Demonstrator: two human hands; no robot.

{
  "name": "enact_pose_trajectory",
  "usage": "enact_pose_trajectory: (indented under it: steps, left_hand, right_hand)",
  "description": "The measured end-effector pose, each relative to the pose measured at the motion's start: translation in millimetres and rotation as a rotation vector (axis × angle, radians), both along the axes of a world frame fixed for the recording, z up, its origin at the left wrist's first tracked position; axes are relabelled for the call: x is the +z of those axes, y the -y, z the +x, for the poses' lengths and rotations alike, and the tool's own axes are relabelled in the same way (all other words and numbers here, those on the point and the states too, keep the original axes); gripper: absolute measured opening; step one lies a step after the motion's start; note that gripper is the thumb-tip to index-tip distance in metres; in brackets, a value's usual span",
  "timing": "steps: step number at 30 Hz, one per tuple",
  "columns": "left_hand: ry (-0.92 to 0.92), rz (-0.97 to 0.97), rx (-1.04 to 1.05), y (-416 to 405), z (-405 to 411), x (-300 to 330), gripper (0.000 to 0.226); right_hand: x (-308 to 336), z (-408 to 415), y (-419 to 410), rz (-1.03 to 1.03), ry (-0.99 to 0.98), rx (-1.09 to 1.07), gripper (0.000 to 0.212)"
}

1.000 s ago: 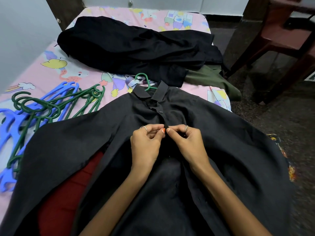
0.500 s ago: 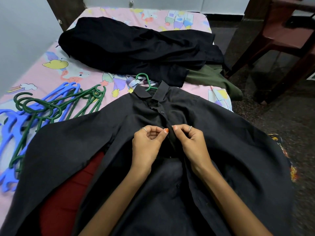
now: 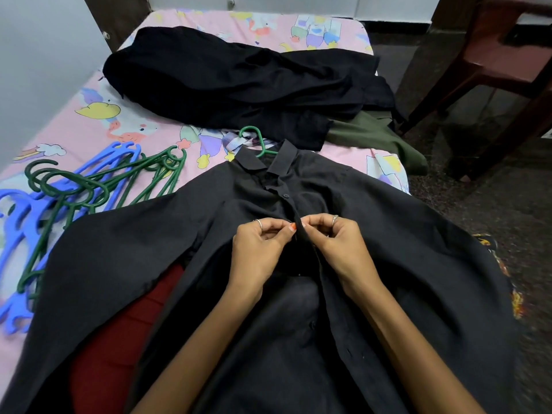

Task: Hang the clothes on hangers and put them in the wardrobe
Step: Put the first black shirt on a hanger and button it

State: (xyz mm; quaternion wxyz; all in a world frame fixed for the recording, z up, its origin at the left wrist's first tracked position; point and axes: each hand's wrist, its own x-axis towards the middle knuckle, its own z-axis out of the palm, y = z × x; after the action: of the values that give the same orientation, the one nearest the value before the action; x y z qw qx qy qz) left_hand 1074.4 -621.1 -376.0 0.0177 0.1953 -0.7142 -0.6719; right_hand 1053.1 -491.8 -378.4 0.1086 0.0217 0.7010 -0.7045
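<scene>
A dark shirt was laid face up across the bed, already threaded on a green hanger whose hook showed above the collar. Its front edges were pinched at chest height by the left hand and the right hand, fingertips curled onto the cloth on either side of the opening (apparently at a button, though the button itself could not be made out). Spare hangers lay in a tangle to the left, and more dark clothes were heaped farther up the bed. If the slippery edges were pulled unevenly, the button could be missed and the shirt dragged askew on the hanger.
</scene>
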Motion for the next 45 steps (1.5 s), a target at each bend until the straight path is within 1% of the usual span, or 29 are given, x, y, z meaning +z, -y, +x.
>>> enact_pose_trajectory:
  steps: [4, 9, 16, 21, 26, 30, 35, 38, 41, 43, 45]
  left_hand:
    - [0.009, -0.022, -0.009, 0.2, -2.4, 0.4, 0.003]
    - [0.022, -0.043, -0.025, -3.1, -4.1, -0.3, 0.009]
    - [0.039, -0.117, -0.001, -7.2, -6.3, -4.5, 0.020]
    - [0.077, -0.051, -0.043, -10.0, -7.2, -5.8, 0.023]
    - [0.072, -0.040, -0.005, -10.3, -8.2, -8.3, 0.019]
    - [0.085, -0.003, 0.042, -12.6, -10.3, -7.7, 0.023]
    - [0.070, 0.042, 0.081, -14.7, -10.5, -5.2, 0.025]
    - [0.044, 0.054, 0.082, -17.1, -10.0, -2.5, 0.022]
    - [0.016, 0.050, 0.059, -16.0, -10.7, -1.3, 0.021]
    - [-0.001, 0.036, 0.022, -12.7, -12.9, -1.5, 0.020]
    - [-0.024, 0.022, -0.025, -8.4, -15.1, -1.0, 0.019]
  right_hand:
    - [-3.5, -0.5, 2.0, 0.225, -0.093, -0.019, 0.008]
    - [-1.8, 5.1, 9.2, 0.474, -0.314, -0.097, 0.008]
    - [-6.4, 8.6, 10.8, 0.531, -0.415, -0.099, 0.007]
    - [-12.0, 12.1, 13.1, 0.580, -0.490, -0.142, 0.008]
    - [-13.6, 14.2, 16.0, 0.592, -0.517, -0.158, 0.007]
    - [-15.5, 16.2, 15.2, 0.614, -0.589, -0.165, 0.006]
    - [-14.9, 16.9, 16.0, 0.577, -0.659, -0.212, 0.006]
    - [-13.6, 15.6, 15.0, 0.518, -0.644, -0.236, 0.005]
    - [-9.3, 14.5, 14.2, 0.367, -0.506, -0.247, 0.007]
    - [-5.4, 12.5, 13.9, 0.252, -0.394, -0.242, 0.009]
    - [-1.7, 9.5, 12.7, 0.150, -0.321, -0.221, 0.008]
